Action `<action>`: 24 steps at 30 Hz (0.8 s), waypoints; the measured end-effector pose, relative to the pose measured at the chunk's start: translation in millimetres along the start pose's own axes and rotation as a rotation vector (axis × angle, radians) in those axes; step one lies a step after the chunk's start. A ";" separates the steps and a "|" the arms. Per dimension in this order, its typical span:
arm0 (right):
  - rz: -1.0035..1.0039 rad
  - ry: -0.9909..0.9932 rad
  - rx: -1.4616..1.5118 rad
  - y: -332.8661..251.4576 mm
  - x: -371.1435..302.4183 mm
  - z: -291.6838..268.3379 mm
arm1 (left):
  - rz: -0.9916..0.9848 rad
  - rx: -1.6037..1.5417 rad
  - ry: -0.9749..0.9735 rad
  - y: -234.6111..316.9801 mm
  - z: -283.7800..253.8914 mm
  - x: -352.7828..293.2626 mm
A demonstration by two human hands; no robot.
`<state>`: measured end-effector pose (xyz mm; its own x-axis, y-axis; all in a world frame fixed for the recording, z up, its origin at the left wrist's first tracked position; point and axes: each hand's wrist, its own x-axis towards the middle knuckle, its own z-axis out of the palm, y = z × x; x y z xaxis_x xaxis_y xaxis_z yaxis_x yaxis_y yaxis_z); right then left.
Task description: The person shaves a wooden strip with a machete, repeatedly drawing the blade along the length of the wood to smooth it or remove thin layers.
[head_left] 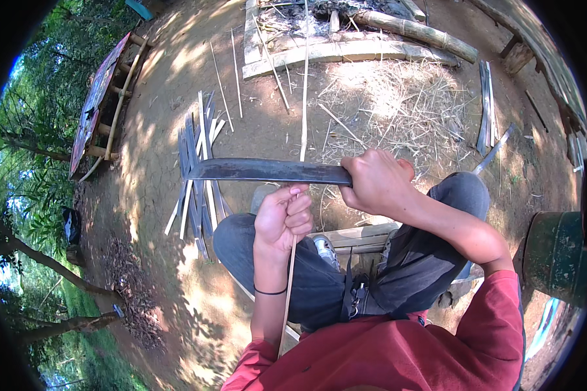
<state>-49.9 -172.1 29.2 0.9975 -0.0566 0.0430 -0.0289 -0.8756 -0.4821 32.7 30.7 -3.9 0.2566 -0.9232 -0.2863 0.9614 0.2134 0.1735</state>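
Note:
My left hand (284,217) is closed around a long, thin bamboo strip (304,104), which runs from beside my left forearm up toward the fire pit. Just above that fist lies the dark, wide blade of a machete (267,171), crossing the strip nearly at a right angle with its tip to the left. Wrapped round the machete's handle end is my right hand (379,181), which hides the handle. The blade meets the strip close to my left thumb; whether its edge bites into the strip I cannot tell.
Split bamboo strips (199,173) lie piled to the left of my knees. Pale shavings (404,104) cover the ground ahead, before a bordered fire pit (359,51) with ash. A bamboo bench (104,104) stands far left, a green drum (554,257) at right. Several thin sticks (236,75) lie farther off.

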 end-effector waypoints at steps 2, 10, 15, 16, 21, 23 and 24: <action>-0.002 0.065 -0.029 2.3 -3.0 5.5 | -0.002 0.051 -0.004 -5.3 1.9 0.8; 0.359 0.219 0.055 86.7 40.2 -29.7 | -0.083 0.013 -0.024 -40.3 -1.6 -7.1; 0.156 0.143 0.159 29.8 11.5 -15.7 | -0.025 0.266 0.074 -30.8 7.7 1.7; 0.124 0.083 0.104 17.1 5.6 -16.6 | -0.025 0.261 0.075 -28.8 9.3 0.7; 0.090 0.069 -0.017 8.7 -10.9 -1.9 | 0.000 0.293 0.088 -30.6 15.1 0.5; 0.086 0.073 -0.033 16.8 -7.6 4.6 | 0.032 0.346 0.161 -34.2 20.0 1.0; 0.085 0.076 -0.044 20.8 -5.8 7.2 | 0.046 0.375 0.199 -34.3 23.1 3.1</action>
<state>-55.9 -186.5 12.7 0.9836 -0.1660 0.0710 -0.1172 -0.8861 -0.4484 -1.8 13.2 11.0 0.3481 -0.8275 -0.4405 0.8552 0.0879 0.5108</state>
